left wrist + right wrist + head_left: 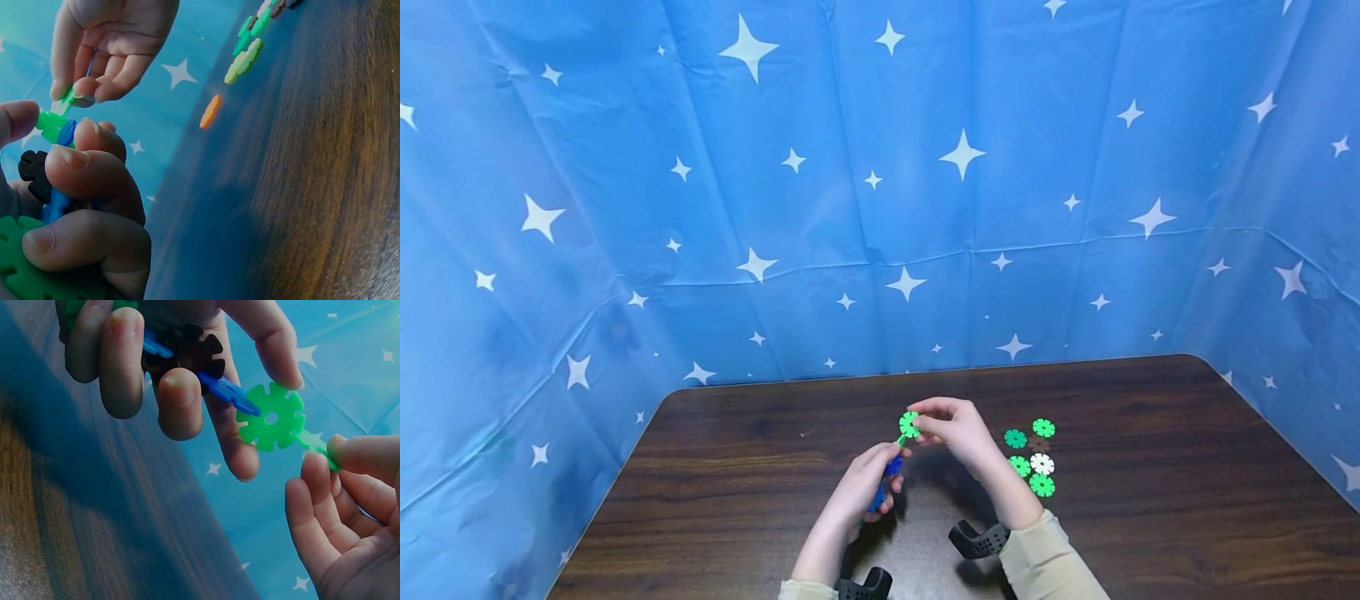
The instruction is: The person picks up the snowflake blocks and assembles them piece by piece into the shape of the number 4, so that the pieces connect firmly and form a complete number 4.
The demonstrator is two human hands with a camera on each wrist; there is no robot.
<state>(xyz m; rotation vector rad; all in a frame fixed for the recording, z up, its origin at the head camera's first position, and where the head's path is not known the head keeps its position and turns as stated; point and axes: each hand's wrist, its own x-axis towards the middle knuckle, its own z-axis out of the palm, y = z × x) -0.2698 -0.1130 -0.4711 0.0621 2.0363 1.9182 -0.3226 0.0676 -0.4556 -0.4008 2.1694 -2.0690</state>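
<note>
My left hand point(859, 485) holds a chain of slotted plastic discs, its fingers curled around it. In the right wrist view the chain shows a dark disc point(211, 355), a blue disc point(228, 395) and a bright green disc point(286, 415) joined at their notches. A larger-looking green disc point(37, 269) lies under the left fingers in the left wrist view. With thumb and fingertips, my right hand point(953, 429) pinches another bright green disc point(315, 445), edge-on there, which meets the chain's end green disc. How deep their slots engage, I cannot tell.
Several loose discs lie right of my hands, among them a white disc point(1042, 464), a teal-green disc point(1015, 438) and a brown disc point(1039, 445). An orange disc point(210, 112) is also on the wooden table point(722, 483). A blue star-patterned curtain point(880, 217) hangs behind.
</note>
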